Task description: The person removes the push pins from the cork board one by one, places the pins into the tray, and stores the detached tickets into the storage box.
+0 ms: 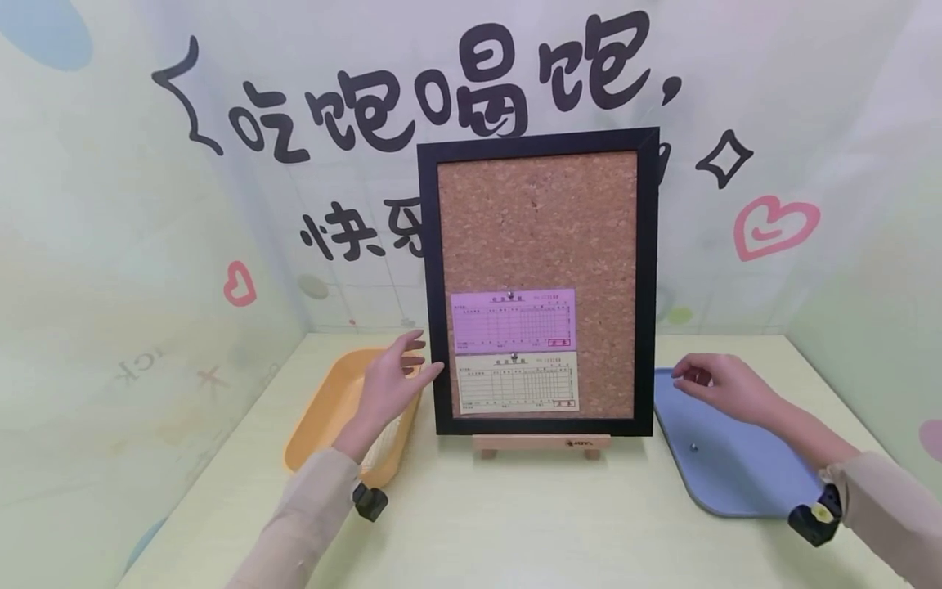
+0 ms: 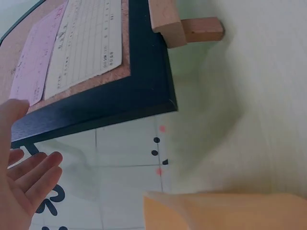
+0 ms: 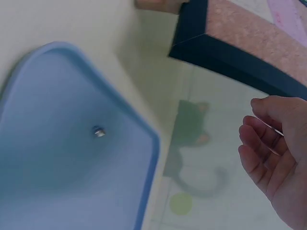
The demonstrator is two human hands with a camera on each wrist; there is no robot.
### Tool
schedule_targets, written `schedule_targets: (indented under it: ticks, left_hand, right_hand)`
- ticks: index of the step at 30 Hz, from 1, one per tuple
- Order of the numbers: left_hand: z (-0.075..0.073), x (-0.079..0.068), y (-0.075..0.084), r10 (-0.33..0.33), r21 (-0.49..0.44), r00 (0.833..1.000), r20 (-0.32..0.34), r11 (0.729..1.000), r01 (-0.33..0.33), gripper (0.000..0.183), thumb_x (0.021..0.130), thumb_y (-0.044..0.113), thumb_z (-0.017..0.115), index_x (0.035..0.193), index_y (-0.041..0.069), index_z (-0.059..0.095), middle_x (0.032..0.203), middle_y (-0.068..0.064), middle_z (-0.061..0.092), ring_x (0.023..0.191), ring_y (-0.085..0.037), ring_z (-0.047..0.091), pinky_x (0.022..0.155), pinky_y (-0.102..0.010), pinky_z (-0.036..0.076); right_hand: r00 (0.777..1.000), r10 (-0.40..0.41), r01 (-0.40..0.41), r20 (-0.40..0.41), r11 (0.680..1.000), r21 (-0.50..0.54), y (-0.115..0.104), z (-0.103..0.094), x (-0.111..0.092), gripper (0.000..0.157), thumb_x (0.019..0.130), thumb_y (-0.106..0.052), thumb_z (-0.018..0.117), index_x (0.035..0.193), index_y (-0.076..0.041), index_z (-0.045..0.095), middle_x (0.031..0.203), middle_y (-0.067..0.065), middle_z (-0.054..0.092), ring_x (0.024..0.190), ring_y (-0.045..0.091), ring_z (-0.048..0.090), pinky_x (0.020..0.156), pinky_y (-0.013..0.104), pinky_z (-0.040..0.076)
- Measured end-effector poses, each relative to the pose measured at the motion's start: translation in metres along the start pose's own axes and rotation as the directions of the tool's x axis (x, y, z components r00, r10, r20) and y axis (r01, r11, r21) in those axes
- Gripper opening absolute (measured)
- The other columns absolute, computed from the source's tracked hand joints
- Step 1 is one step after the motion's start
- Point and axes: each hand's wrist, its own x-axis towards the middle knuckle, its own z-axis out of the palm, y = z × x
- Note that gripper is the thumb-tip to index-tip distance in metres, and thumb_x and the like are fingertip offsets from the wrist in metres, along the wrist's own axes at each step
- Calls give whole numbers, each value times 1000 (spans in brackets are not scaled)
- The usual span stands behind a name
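Speckled brown corkboard (image 1: pixel 537 229), black-framed

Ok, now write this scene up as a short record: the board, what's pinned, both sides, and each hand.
Centre: black-framed corkboard on a wooden stand
Pinned: purple slip above cream slip
Left side: yellow tray
Right side: blue tray with a small metal pin
Left hand: at the corkboard's left edge, holding nothing; contact unclear
Right hand: right of the corkboard, fingers loosely curled, holding nothing
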Motion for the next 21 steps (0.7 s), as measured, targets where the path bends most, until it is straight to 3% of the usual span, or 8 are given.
schedule_targets:
  ticks: [5,9,13,21]
  left_hand:
    - [8,8,3,32,-63,999,37,998,-29,74,74,24,75,134,3,37,125,-17,52,103,-30,58,82,-42,50]
    - [12,13,5,48,-93,999,20,995,-46,85,73,21,76,140,7,27,134,-16,43,107,-32,55,85,-44,48]
    - [16,19,10,103,-80,994,-45,991,-106,88,73,19,76,143,10,22,137,-15,39,106,-32,55,87,-42,47]
    - [24,36,16,191,-6,966,-176,981,-195,85,72,20,76,141,13,27,137,-13,35,109,-30,50,90,-42,45]
  right_hand:
    - [998,-62,62,-30,998,18,-13,-3,11,8,79,-4,67,86,-6,65,71,-4,60,62,2,47,53,20,44]
    - [994,-106,107,-38,994,8,-24,-5,21,8,79,-4,67,86,-6,66,70,-7,58,62,2,47,53,20,43]
    - [992,-118,119,-43,993,19,-36,-6,31,7,80,-4,67,86,-7,66,70,-7,58,63,4,48,54,21,44]
    - [994,-110,111,-20,991,71,-61,3,56,5,82,-4,64,86,-4,66,70,0,60,60,9,49,53,22,45]
